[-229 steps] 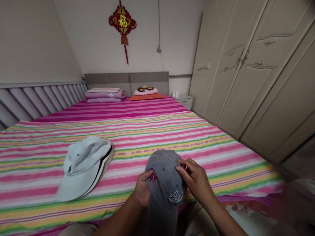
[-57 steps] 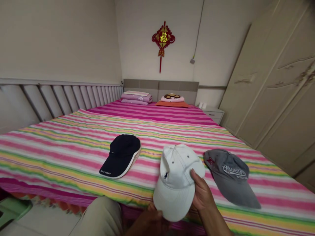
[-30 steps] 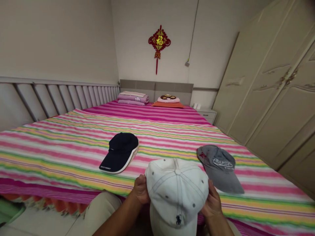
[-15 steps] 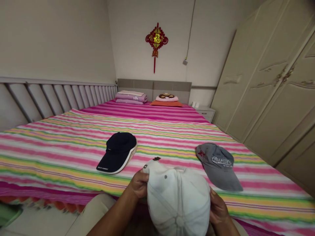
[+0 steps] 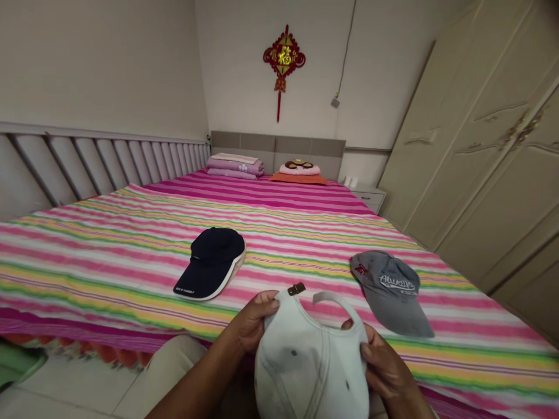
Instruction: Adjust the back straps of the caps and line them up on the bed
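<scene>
A white baseball cap (image 5: 312, 366) is held between both hands close to my body, its back opening facing the bed. Its strap is unfastened: a metal buckle (image 5: 296, 288) sits on the left end, and the loose strap (image 5: 334, 298) curls up on the right. My left hand (image 5: 255, 319) pinches the cap's edge just below the buckle. On the other side, my right hand (image 5: 384, 362) grips the edge near the base of the strap. A dark navy cap (image 5: 213, 259) lies beyond on the left, and a grey cap (image 5: 391, 291) with white lettering lies to the right.
The bed is covered by a striped sheet (image 5: 279, 233). Folded purple bedding (image 5: 236, 167) and a pink pillow (image 5: 301, 168) rest by the headboard (image 5: 305, 148). A railing (image 5: 109, 163) runs along the left; a wardrobe (image 5: 476, 157) stands at right.
The white cap has turned in my hands, so its back opening and open strap now show instead of its crown. My right hand has moved slightly up along its edge. The view has tilted slightly.
</scene>
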Tool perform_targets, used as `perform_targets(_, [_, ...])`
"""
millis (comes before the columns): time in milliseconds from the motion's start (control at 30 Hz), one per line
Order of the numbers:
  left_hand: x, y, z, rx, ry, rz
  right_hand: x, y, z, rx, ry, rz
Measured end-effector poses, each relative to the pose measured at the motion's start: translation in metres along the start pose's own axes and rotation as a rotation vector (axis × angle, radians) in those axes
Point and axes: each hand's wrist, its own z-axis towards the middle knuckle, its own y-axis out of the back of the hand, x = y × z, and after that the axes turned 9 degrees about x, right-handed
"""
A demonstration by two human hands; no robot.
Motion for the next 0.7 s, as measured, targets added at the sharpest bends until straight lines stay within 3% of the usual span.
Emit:
perform_targets(200, [-0.009,-0.014,-0.006,-0.039,0.044,0.203,-0.002,-0.002,-0.005,-0.048,0.031,-0.093])
perform_targets(367, [-0.012,-0.028,-0.014,-0.141,0.003,0.31,0.001,-0.005,-0.007,-0.032,0.045,-0.163])
perform_targets(533, [-0.009,-0.039,-0.018,-0.115,-0.03,0.318,0.007,-0.014,-0.008,0.073,0.1,-0.205])
perform_targets(700, [-0.01,-0.045,-0.017,-0.089,-0.021,0.358,0.017,-0.027,-0.009,0.046,0.162,-0.251])
